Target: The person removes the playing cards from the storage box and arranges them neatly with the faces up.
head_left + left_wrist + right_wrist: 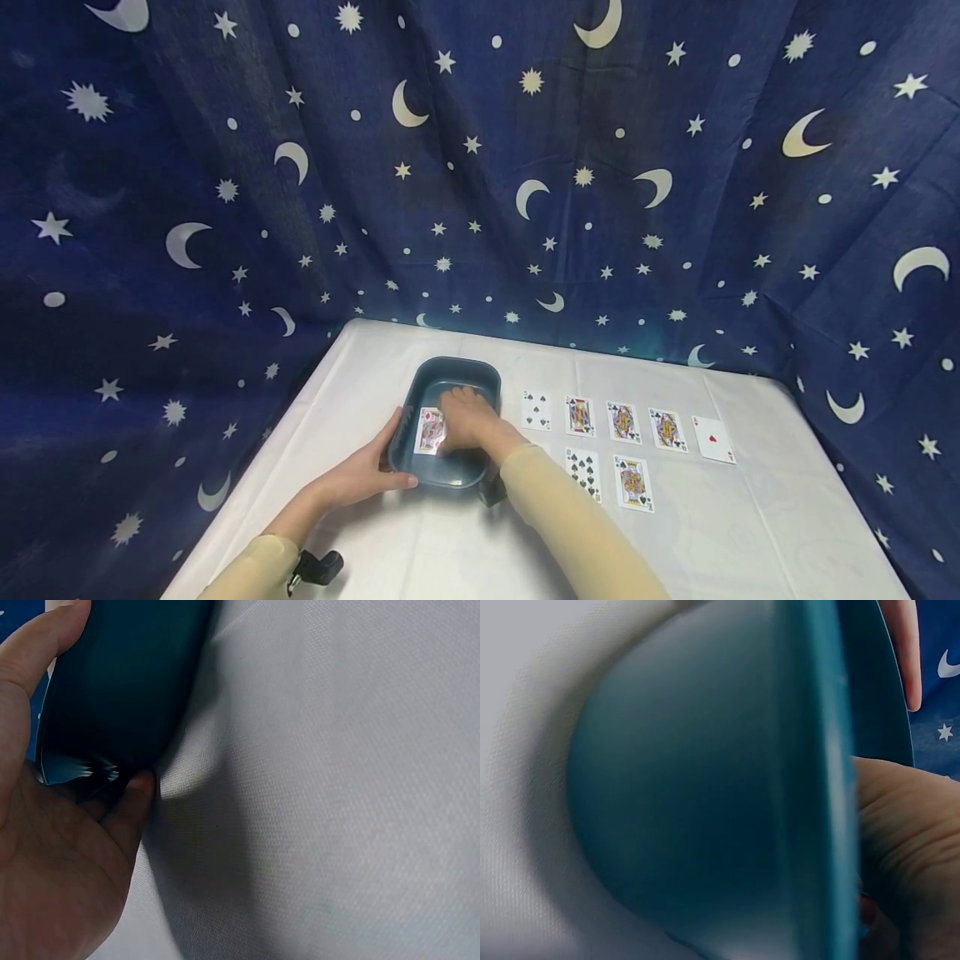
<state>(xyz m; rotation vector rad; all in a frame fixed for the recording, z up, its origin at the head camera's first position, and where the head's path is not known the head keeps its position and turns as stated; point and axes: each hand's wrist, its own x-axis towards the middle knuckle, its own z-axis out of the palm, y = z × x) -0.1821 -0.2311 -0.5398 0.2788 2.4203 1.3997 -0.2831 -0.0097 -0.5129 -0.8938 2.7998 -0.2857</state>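
My left hand (367,475) grips the left side of a dark teal plastic box (444,364), its thumb at the near rim. In the left wrist view, the thumb and fingers of that hand (52,847) hold the box wall (127,682). My right hand (468,421) reaches down inside the box. A red face card (429,431) lies face up in the box, right beside this hand. The right wrist view shows mostly the outside of the box (705,765), with part of the right hand (907,832) behind its rim; its fingertips are hidden.
Right of the box, a row of face-up cards holds a spade card (536,410), several face cards (623,422) and a red ace (712,439). Nearer lie a spade number card (583,473) and a king (633,484). A star-patterned curtain (480,167) hangs behind the white table (787,517).
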